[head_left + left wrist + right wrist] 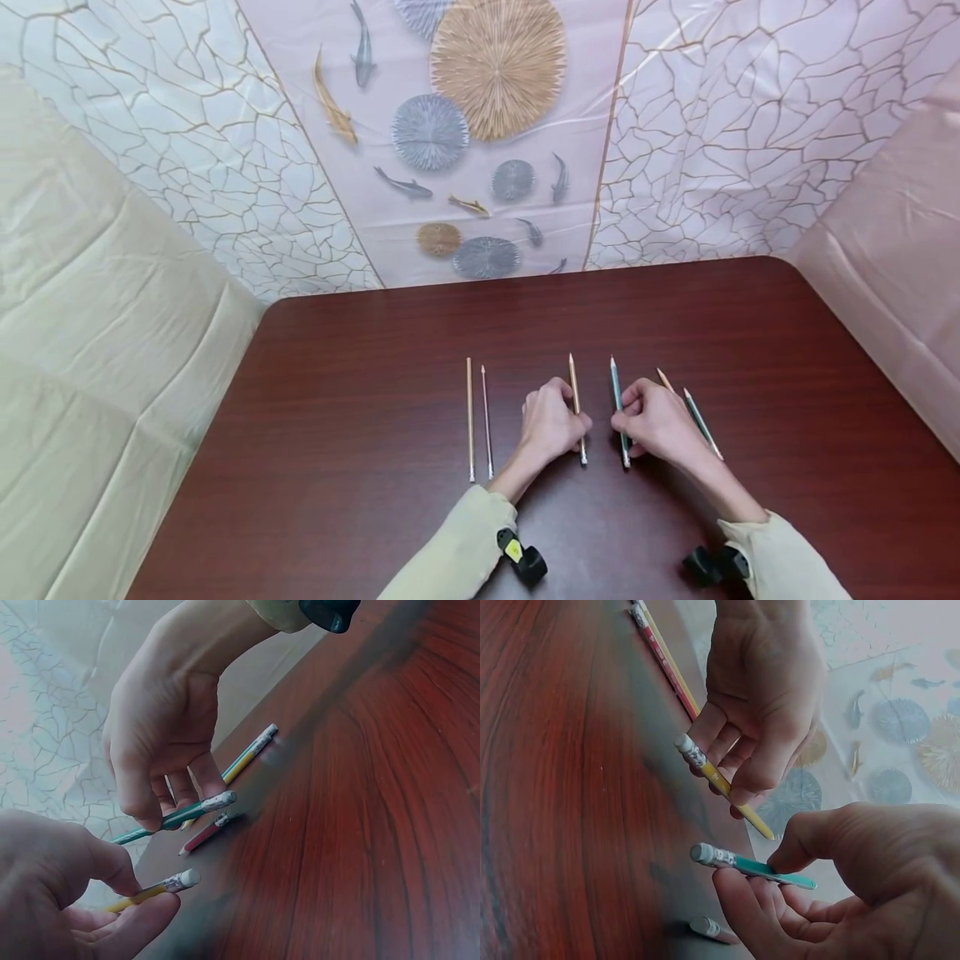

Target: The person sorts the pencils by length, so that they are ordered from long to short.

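My left hand (553, 421) pinches a yellow pencil (574, 385) between thumb and fingers, its sharpened tip pointing away and its eraser end toward me. To its right, my right hand (660, 421) pinches a green pencil (616, 382), which points away as well. The two held pencils are apart. In the right wrist view, white erasers top both the yellow pencil (717, 780) and the green pencil (754, 868). The left wrist view shows a short stretch of red pencil (201, 838) below the green one (180, 817); my right hand hides that red pencil in the head view.
Left of my left hand, a tan pencil (470, 417) and a reddish pencil (487, 425) lie side by side on the dark red table (337, 400). Beyond my right hand are a light-tipped pencil (664, 379) and another green pencil (702, 423). Patterned cloth (300, 167) hangs behind the table.
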`<state>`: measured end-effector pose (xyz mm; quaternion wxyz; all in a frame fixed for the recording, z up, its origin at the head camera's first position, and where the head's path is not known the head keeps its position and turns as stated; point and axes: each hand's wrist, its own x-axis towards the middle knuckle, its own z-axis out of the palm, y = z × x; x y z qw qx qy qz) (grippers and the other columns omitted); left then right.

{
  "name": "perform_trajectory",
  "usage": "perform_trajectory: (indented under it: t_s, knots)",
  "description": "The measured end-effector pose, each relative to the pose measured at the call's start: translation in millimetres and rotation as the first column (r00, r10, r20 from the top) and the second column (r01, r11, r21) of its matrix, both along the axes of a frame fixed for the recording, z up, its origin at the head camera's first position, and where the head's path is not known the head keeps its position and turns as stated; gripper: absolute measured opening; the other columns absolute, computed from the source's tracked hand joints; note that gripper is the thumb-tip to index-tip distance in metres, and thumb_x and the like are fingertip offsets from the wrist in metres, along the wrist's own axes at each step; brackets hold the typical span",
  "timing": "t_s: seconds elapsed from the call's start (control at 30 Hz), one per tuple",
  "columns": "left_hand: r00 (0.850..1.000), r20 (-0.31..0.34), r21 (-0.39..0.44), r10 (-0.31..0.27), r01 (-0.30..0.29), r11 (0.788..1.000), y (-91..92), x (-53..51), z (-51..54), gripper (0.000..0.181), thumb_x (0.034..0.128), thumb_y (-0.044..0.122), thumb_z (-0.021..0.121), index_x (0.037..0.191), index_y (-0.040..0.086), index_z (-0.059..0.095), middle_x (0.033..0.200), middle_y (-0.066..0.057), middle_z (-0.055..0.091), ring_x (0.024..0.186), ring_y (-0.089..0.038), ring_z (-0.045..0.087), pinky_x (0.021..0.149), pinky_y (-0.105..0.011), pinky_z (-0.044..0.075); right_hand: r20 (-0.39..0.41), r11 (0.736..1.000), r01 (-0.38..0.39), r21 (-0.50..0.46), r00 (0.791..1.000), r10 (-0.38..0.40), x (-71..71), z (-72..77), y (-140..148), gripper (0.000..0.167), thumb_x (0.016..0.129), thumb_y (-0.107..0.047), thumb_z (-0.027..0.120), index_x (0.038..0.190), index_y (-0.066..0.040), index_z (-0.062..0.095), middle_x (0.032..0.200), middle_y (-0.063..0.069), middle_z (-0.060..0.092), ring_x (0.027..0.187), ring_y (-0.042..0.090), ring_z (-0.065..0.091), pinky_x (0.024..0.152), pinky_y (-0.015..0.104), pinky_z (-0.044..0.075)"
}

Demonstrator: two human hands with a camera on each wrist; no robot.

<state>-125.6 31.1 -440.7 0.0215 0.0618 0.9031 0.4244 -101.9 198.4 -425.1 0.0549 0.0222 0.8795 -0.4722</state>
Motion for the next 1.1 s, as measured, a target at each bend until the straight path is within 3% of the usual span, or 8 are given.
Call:
perform_trajectory:
  t_s: [0.3, 0.6, 0.87, 1.1]
  knots:
    - [1.000, -0.014, -0.030, 0.002, -0.002, 1.000, -13.7, 2.4, -0.4, 0.029, 0.0723, 0.010, 0.077, 0.098, 0.005, 0.064, 0.043, 0.013, 0.053, 0.038, 0.000, 0.052, 0.076, -0.032, 0.051, -0.075, 0.999, -0.030, -0.029, 0.997, 0.028, -2.1, -4.4, -8.2, 0.030, 0.075, 0.003, 0.062, 0.102, 0.005, 0.051, 0.073, 0.008, 0.061, 0.048, 0.022, 0.064, 0.044, 0.035, 0.053]
    - [1.000, -0.007, -0.042, 0.003, -0.003, 0.999, -29.3, 4.1, -0.4, 0.030, 0.0728, 0.009, 0.076, 0.099, 0.003, 0.064, 0.046, 0.012, 0.054, 0.036, -0.001, 0.053, 0.075, -0.033, 0.052, -0.089, 0.999, -0.042, -0.017, 0.995, 0.040, -3.5, -4.1, -14.9, 0.031, 0.074, 0.004, 0.062, 0.102, 0.003, 0.050, 0.071, 0.007, 0.062, 0.047, 0.021, 0.064, 0.044, 0.036, 0.053]
    - [0.997, -0.078, -0.102, 0.017, -0.025, 0.994, -40.4, 3.1, 0.9, 0.031, 0.0696, 0.009, 0.076, 0.097, 0.002, 0.064, 0.048, 0.009, 0.056, 0.052, -0.013, 0.061, 0.069, -0.034, 0.051, -0.072, 0.999, -0.041, -0.024, 0.997, 0.039, -4.0, -3.4, -18.8, 0.031, 0.074, 0.004, 0.062, 0.102, 0.003, 0.049, 0.072, 0.007, 0.061, 0.048, 0.022, 0.064, 0.044, 0.037, 0.054]
    - [0.999, -0.031, -0.119, 0.027, -0.031, 0.992, -50.1, 3.5, 1.9, 0.032, 0.0721, 0.007, 0.076, 0.100, 0.000, 0.063, 0.055, 0.005, 0.059, 0.047, -0.009, 0.059, 0.075, -0.033, 0.052, -0.060, 0.999, -0.042, -0.030, 0.997, 0.040, -4.2, -2.7, -21.7, 0.032, 0.074, 0.004, 0.062, 0.102, 0.003, 0.048, 0.072, 0.008, 0.061, 0.048, 0.023, 0.065, 0.045, 0.037, 0.054]
